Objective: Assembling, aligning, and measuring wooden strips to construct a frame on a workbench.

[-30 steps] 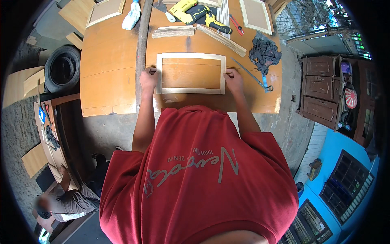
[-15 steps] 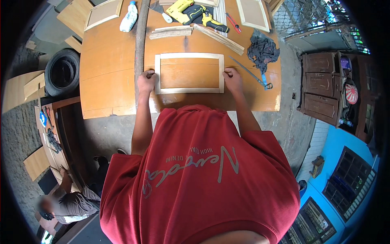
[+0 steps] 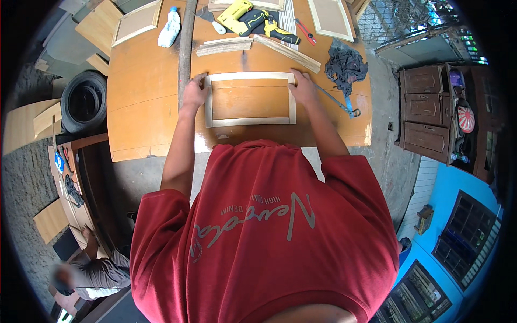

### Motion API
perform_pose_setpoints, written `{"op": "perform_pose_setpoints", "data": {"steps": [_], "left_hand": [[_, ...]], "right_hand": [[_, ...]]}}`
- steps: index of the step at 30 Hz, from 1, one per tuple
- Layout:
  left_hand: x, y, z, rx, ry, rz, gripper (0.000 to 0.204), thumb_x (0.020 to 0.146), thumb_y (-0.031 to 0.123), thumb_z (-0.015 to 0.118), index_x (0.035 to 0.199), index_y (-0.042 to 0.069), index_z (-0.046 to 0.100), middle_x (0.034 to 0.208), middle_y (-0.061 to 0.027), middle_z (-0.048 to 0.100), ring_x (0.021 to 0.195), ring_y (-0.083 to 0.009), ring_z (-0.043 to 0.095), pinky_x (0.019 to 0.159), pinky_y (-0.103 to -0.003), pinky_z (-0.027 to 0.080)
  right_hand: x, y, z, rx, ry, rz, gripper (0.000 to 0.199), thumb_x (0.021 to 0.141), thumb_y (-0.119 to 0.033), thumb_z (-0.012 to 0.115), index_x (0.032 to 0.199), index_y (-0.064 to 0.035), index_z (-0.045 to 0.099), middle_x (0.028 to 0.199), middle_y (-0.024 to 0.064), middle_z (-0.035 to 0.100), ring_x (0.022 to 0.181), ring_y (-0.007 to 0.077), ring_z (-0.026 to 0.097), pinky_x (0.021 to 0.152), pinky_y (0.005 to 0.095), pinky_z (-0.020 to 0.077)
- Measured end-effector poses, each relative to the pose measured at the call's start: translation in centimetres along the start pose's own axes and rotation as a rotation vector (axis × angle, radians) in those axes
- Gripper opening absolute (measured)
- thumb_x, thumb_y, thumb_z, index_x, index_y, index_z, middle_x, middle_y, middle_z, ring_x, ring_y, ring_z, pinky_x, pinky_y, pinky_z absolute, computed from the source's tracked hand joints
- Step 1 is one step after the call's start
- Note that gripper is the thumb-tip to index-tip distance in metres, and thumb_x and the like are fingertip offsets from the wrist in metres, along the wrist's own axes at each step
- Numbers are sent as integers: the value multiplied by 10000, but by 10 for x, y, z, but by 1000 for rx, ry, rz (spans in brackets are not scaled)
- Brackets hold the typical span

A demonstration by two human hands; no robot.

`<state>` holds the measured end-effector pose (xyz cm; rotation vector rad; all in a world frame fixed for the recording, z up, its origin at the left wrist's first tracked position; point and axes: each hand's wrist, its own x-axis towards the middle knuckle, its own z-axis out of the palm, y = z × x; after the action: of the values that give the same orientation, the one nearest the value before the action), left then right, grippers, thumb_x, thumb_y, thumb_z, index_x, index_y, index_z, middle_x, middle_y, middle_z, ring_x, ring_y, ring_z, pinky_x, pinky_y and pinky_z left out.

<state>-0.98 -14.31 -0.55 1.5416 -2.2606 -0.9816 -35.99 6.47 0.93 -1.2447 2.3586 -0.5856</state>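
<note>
A rectangular frame of pale wood strips (image 3: 250, 122) lies on the orange-brown tabletop (image 3: 145, 102) in front of me. The tabletop shows through the middle of the frame. My left hand (image 3: 196, 92) is at the upper left corner, its fingers bent against the outer edge. At the upper right corner, my right hand (image 3: 304, 87) grips the wood, with fingers at the far edge and the thumb by the right side strip.
Beyond the frame lie wood strips (image 3: 225, 46), a yellow-black power tool (image 3: 235, 17), a red cutter (image 3: 305, 31), a white bottle (image 3: 169, 29) and framed panels (image 3: 329, 20). A dark rag (image 3: 346, 67) and metal bar (image 3: 336, 102) lie right. A co-worker (image 3: 102, 277) is at lower left.
Both hands have slid away from me along the frame's sides, from about mid-height to its far corners. The frame has barely moved.
</note>
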Motion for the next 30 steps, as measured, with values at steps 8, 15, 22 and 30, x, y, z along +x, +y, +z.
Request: {"op": "perform_pose_setpoints", "data": {"steps": [8,15,22,30], "left_hand": [[14,21,-5,195,-76,-45,509,830,166,789,1328,220,705,1167,-171,703,1058,-336,706,950,-433,568],[14,14,-2,122,-73,17,462,839,130,770,1291,206,718,1203,-183,675,1081,-350,691,960,-429,558],[15,13,-4,127,-90,78,448,832,82,775,1263,193,726,1167,-180,671,1046,-355,686,957,-431,558],[21,15,-6,147,-128,78,458,810,74,804,1249,176,724,1110,-168,682,1031,-353,685,954,-430,559]], "right_hand": [[27,0,-1,-70,-127,-49,466,919,-196,700,1379,-246,645,1276,174,603,1213,388,608,1054,472,502],[24,-2,1,-84,-125,-44,434,926,-166,695,1353,-238,665,1263,177,599,1219,384,599,1054,464,501],[21,-4,1,-43,-120,-24,412,928,-133,685,1329,-227,677,1267,177,584,1204,391,601,1049,463,500],[21,-5,-1,-39,-130,-30,404,928,-130,679,1321,-219,681,1257,173,584,1191,389,605,1055,456,496]]}}
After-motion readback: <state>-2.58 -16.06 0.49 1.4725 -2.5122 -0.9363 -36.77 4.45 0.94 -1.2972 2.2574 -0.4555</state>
